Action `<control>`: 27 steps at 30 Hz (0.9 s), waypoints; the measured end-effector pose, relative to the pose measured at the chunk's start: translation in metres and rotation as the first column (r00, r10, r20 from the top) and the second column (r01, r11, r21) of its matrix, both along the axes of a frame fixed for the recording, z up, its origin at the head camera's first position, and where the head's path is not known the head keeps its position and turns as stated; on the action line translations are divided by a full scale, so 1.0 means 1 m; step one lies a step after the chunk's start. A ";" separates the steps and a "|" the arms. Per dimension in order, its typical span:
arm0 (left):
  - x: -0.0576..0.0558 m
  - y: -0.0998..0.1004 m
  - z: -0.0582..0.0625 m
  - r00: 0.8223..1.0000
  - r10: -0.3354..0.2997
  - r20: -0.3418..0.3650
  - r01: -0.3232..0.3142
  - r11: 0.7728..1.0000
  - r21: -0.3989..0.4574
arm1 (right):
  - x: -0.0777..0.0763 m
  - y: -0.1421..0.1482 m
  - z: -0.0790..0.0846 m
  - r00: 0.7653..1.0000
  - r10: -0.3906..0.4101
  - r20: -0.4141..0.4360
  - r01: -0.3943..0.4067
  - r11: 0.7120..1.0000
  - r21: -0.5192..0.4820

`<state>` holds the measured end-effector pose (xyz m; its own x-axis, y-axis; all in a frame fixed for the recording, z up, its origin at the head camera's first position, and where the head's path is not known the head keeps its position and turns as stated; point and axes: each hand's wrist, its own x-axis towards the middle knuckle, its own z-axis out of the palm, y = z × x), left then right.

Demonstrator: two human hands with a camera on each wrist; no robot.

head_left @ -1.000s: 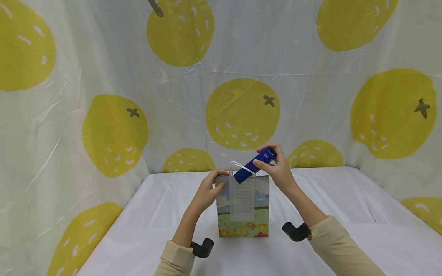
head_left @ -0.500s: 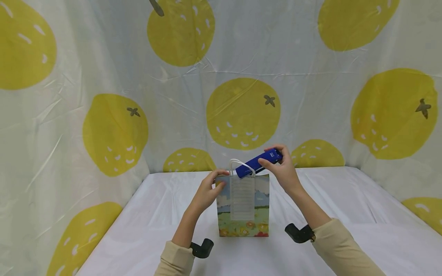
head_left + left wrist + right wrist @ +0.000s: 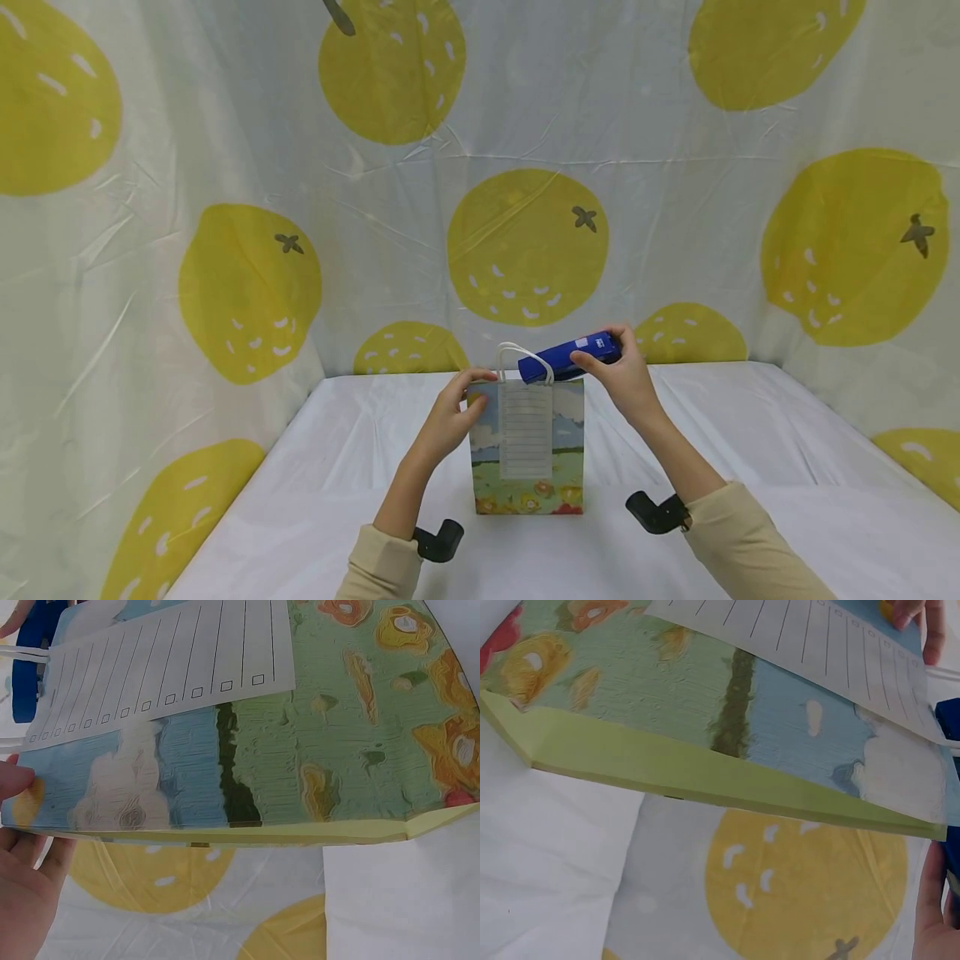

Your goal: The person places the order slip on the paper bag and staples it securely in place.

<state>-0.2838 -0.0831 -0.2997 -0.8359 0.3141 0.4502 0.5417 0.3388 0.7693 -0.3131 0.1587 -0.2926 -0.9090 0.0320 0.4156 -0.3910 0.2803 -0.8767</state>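
White table (image 3: 750, 433), gift bag (image 3: 527, 446), blue box (image 3: 573, 356) above

I see bright, even, soft light with faint shadows under the bag (image 3: 527, 446) on the cloth (image 3: 750, 433). My head view bends at the edges. Both wrist views are close, slightly soft, without glare.

No readable words, brands or numbers anywhere. Blue box (image 3: 573, 355) in right hand (image 3: 624, 381): small white label patch near its end, print too small to read. Paper gift bag (image 3: 527, 446): white lined panel (image 3: 161, 671) on front, ruled blank lines, each ending in small empty checkbox square; nothing written on them.
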 end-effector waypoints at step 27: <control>-0.027 -0.008 -0.027 0.996 -0.014 -0.086 0.014 1.000 -0.002 | 0.026 0.027 -0.039 0.991 0.073 0.115 -0.045 0.972 -0.231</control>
<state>-0.3106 -0.0913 -0.3263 -0.7896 0.3262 0.5197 0.6104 0.3317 0.7193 -0.2874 0.1860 -0.3311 -0.9553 0.0575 0.2898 -0.2874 0.0472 -0.9567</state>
